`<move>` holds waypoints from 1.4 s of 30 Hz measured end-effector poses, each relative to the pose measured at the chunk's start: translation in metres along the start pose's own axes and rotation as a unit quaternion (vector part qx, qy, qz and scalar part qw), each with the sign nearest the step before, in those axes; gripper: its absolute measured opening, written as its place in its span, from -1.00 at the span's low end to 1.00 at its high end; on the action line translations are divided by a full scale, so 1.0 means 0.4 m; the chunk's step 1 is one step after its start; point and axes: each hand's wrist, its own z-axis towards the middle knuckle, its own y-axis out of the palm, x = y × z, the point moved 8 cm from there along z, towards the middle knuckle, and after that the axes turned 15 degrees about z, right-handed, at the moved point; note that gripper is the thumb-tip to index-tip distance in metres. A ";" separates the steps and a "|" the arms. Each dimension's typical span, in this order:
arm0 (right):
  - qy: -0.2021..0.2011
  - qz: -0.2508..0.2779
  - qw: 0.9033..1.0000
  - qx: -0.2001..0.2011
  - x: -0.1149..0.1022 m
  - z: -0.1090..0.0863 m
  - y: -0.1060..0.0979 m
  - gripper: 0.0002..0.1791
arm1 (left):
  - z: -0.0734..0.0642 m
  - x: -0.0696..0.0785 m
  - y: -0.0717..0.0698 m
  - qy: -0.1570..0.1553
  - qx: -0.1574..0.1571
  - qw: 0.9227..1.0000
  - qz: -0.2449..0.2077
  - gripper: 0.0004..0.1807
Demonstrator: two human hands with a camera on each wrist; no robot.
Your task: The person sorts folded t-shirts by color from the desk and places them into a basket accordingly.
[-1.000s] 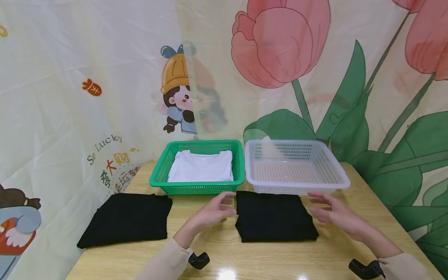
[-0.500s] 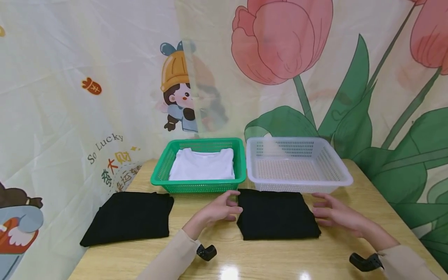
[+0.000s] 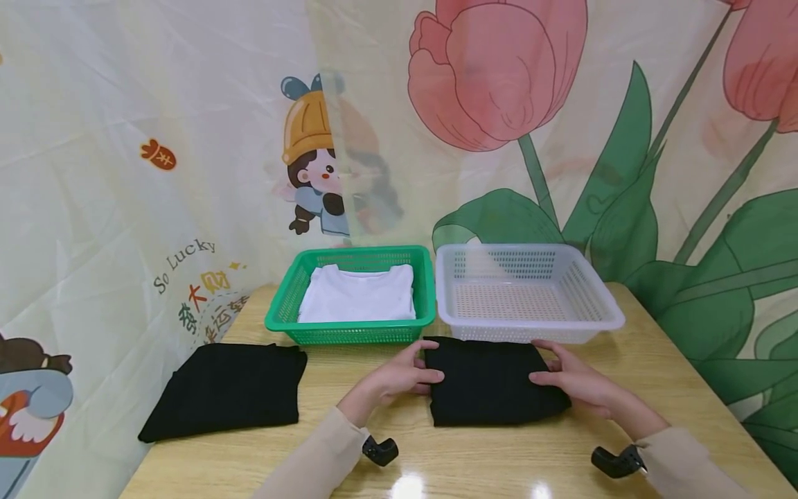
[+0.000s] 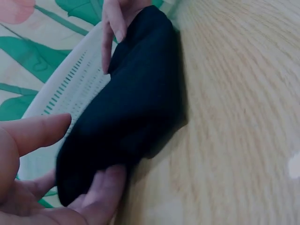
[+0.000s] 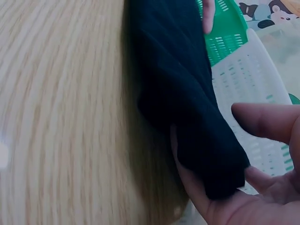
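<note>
A folded black garment [image 3: 489, 384] lies on the wooden table with one hand at each side edge. At its left edge, the left hand [image 3: 402, 374] has its fingers tucked under the cloth. The left thumb [image 4: 44, 131] stands apart above the fabric in the left wrist view. At the opposite edge, the right hand [image 3: 576, 381] has slid its fingers beneath the fold, and the cloth there is lifted a little. In the right wrist view the right thumb [image 5: 267, 121] is spread away from the dark cloth [image 5: 187, 89].
Behind the garment stands a white perforated basket [image 3: 530, 327]. Left of it, a green basket [image 3: 355, 335] holds a folded white T-shirt [image 3: 358, 298]. Another folded black garment [image 3: 231, 388] lies at the table's left. A printed curtain [image 3: 206, 125] hangs behind the table [image 3: 486, 464].
Both hands have moved inward to the black garment's side edges, the right one from a small distance away. The garment's right side has lifted slightly. The baskets stay in place.
</note>
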 end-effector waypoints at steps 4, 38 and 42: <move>-0.013 0.034 0.999 -0.010 0.007 0.009 0.014 0.02 | 0.018 -0.011 0.016 0.006 0.002 0.999 -0.039 -0.17; -0.108 0.014 0.993 0.042 -0.072 -0.107 -0.049 -0.11 | -0.005 0.127 0.055 0.087 -0.028 0.995 -0.035 -0.22; -0.115 0.024 0.992 0.036 -0.088 -0.127 -0.060 -0.15 | -0.018 0.149 0.065 0.087 -0.033 0.995 -0.037 -0.23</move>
